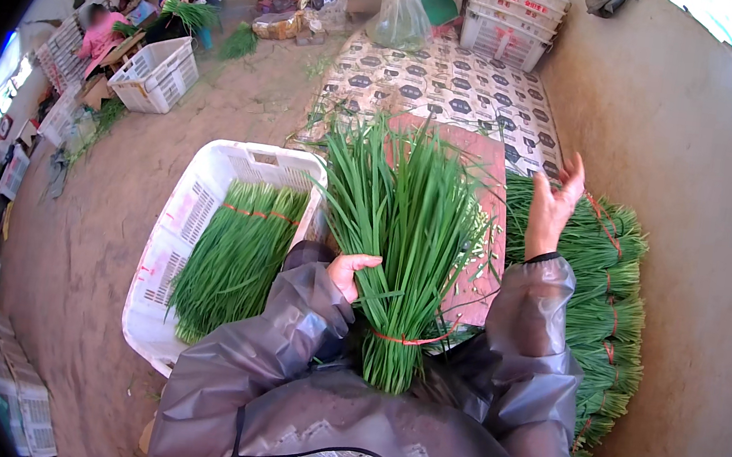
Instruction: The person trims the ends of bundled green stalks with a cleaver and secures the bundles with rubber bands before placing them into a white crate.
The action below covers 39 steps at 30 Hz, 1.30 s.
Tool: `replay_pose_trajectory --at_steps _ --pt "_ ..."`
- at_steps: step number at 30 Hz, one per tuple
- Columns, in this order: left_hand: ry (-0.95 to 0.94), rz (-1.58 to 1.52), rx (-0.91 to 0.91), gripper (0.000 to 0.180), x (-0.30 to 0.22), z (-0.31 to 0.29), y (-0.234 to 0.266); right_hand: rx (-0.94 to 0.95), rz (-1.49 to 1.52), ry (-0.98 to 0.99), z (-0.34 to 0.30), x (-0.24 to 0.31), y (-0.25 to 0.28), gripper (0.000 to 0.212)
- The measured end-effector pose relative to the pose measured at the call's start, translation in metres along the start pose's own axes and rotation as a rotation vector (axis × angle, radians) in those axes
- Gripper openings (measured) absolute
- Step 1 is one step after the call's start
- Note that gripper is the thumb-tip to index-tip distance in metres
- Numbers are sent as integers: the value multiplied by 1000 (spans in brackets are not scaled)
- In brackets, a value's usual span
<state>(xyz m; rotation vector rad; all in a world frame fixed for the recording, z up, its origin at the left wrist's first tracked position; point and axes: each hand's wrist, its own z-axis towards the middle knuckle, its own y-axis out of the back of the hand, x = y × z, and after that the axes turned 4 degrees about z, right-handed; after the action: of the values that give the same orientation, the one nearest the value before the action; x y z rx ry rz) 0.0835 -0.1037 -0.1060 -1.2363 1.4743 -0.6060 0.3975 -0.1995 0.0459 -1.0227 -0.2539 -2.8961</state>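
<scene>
A large bunch of garlic chives (412, 225) stands in front of my chest, leaves fanned away from me and cut ends toward me. My left hand (351, 275) is closed around its left side, the thumb lying across the leaves. A red tie (407, 340) circles the bunch near its cut ends, one loose end sticking out to the right. My right hand (555, 209) is raised, apart from the bunch, fingers spread and nothing seen in it. Beneath the leaves lies a pinkish board (471, 307) with chopped green bits on it.
At my left, a white plastic crate (165, 245) holds tied chive bunches (240, 250). More tied bunches (607, 349) are piled along the right wall (696, 296). Beyond the board lies a patterned sheet (466, 85), with stacked crates (509, 27) behind. Two people sit at the far left.
</scene>
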Motion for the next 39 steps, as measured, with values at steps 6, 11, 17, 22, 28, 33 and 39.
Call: replay_pose_trajectory --at_steps 6,11,17,22,28,33,39 --pt "-48 100 4 50 2 1 -22 706 157 401 -5 111 -42 20" --pt "-152 164 -31 50 6 2 -22 1032 -273 278 -8 95 -61 21" --pt "-189 190 -32 51 4 0 -27 1255 -122 123 -3 78 -66 24" --pt "-206 177 -33 52 5 0 -30 1344 -86 -3 -1 79 -67 27" --pt "-214 172 -30 52 7 4 -21 1306 -135 -26 -14 83 -74 28" --pt "-176 153 -51 51 5 3 -25 1296 127 -71 -21 58 -78 25" --pt "-152 116 -60 51 6 4 -21 1397 333 -357 -18 75 -66 22"
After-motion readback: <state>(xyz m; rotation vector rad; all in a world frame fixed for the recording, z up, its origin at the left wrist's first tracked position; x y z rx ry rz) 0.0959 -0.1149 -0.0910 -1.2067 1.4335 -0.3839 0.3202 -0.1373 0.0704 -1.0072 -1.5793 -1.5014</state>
